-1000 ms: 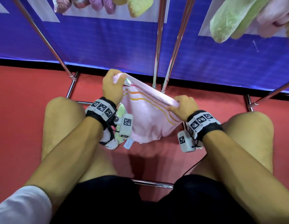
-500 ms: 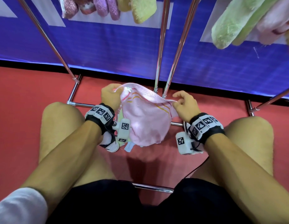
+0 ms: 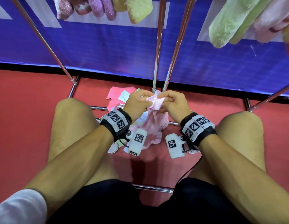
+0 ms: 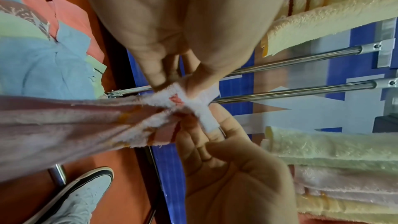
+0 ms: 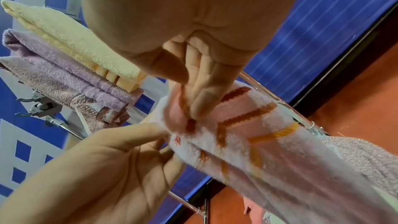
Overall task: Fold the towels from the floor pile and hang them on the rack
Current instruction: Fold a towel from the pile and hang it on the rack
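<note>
A pink towel [image 3: 154,105] with orange stripes hangs doubled between my knees, its top corners brought together. My left hand [image 3: 144,101] pinches those corners between thumb and fingers [image 4: 163,77]. Right against it, my right hand [image 3: 164,101] pinches the same bunched edge [image 5: 193,108]. The towel's body [image 4: 75,125] droops toward the floor. Behind my hands, the floor pile [image 3: 119,96] of pink, blue and green cloths lies on the red carpet. Chrome rack poles [image 3: 158,46] rise behind it, with folded towels [image 3: 137,10] hung at the top.
More hung towels [image 3: 226,26], green and pink, fill the upper right. A blue banner wall [image 3: 108,50] closes the back. Low chrome base bars [image 3: 153,188] cross the floor between my legs. My shoe [image 4: 81,197] stands on the carpet beside one bar.
My hands, which held the towel spread wide by its corners, have come together. The towel is now folded in half and hangs lower, and the floor pile shows behind it.
</note>
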The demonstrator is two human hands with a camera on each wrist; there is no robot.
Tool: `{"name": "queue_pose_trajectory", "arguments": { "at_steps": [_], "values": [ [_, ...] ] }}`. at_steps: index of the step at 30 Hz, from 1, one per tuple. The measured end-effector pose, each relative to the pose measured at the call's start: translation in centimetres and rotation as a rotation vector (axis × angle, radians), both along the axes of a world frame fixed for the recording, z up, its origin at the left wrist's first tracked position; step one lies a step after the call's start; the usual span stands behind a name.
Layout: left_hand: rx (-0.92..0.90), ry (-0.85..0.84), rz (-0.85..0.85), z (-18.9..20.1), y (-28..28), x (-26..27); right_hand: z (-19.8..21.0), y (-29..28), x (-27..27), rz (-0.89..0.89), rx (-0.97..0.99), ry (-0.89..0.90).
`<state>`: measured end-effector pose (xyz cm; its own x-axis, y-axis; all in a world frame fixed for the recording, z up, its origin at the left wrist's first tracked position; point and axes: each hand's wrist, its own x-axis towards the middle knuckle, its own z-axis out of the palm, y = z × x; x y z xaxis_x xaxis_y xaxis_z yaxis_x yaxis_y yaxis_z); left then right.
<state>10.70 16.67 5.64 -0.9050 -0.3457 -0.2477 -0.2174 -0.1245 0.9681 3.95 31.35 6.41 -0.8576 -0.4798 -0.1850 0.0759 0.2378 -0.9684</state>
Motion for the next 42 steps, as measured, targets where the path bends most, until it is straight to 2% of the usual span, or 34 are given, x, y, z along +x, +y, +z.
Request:
{"name": "queue_pose_trajectory", "arguments": {
  "at_steps": [4,10,19,30,42],
  "values": [
    [-0.019,-0.032,-0.046,0.0,0.4,0.0,-0.8,0.6,-0.3,0.036,0.008,0.051],
    [-0.093,-0.036,0.015,-0.4,0.5,0.4,-1.8,0.6,-0.4,0.052,0.142,0.234],
    [0.035,-0.052,0.091,0.5,0.9,0.8,-2.0,0.0,-0.2,0.103,0.144,0.246],
    [0.101,-0.016,0.003,1.0,1.3,0.7,-2.0,0.3,-0.7,0.005,0.138,0.282],
    [0.019,-0.009,-0.032,0.4,1.1,0.5,-2.3,0.2,-0.9,-0.017,0.140,0.293]
  ]
}}
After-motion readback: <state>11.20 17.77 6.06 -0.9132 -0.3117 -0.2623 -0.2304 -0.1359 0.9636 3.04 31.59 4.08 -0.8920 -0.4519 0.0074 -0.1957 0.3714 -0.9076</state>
